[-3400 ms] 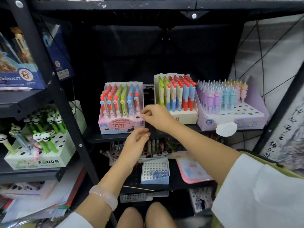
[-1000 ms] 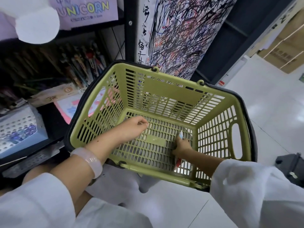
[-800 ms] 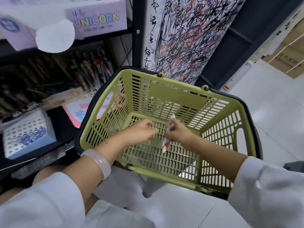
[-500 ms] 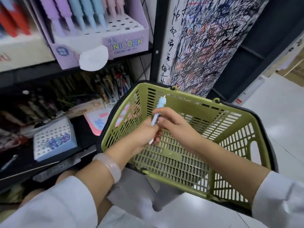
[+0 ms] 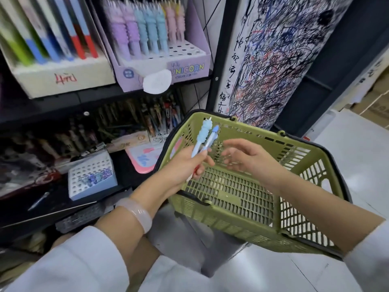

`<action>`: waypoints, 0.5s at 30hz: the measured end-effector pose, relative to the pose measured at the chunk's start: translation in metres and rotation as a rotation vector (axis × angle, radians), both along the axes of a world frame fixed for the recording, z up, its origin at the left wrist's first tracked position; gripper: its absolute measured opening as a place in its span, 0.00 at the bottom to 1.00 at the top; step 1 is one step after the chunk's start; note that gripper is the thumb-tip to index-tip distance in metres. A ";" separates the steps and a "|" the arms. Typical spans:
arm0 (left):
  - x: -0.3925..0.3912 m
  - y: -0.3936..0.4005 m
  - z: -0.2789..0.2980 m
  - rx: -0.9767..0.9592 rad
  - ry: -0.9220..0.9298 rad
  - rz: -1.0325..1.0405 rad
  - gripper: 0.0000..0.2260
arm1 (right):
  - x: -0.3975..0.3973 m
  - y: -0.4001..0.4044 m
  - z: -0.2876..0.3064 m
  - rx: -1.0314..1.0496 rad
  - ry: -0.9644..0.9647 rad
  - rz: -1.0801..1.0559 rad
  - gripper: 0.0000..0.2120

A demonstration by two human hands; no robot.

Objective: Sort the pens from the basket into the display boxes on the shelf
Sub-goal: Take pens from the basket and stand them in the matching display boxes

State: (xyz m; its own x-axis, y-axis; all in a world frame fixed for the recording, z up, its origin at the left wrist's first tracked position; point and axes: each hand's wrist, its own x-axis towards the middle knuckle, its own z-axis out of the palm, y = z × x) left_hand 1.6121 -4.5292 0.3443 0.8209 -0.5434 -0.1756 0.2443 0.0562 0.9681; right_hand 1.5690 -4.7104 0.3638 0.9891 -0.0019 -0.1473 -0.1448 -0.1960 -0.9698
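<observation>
Left hand (image 5: pixel 181 167) above the near-left corner of the basket (image 5: pixel 294 226), fingers curled round two pens held side by side and pointing up and slightly right: light blue unicorn pen (image 5: pixel 201 137) with its ridged topper uppermost, and just right of it, touching, blue-capped pen (image 5: pixel 211 137) with a white barrel and a red lower end poking out under the palm. Pale bangle (image 5: pixel 140 211) on the left wrist. Right hand (image 5: pixel 250 159) just right of the pens, apart from them, fingers spread and relaxed, gripping nothing, hovering over the basket's slatted floor. No other pens visible on that floor. On the shelf up left, purple UNICORN display box (image 5: pixel 189 69) with rows of purple, blue and pink unicorn pens standing in its holes, front holes unfilled; white round tag (image 5: pixel 156 82) hanging at its front. Beside it on the left, cream display box (image 5: pixel 63 77) with red writing, packed with green, blue and red pens. On the lower shelf, small blue tray (image 5: pixel 92 177) with holes.
</observation>
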 end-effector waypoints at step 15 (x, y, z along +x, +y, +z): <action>0.002 0.169 0.064 -0.134 -0.088 0.430 0.10 | 0.081 0.201 0.084 0.440 -0.204 0.372 0.08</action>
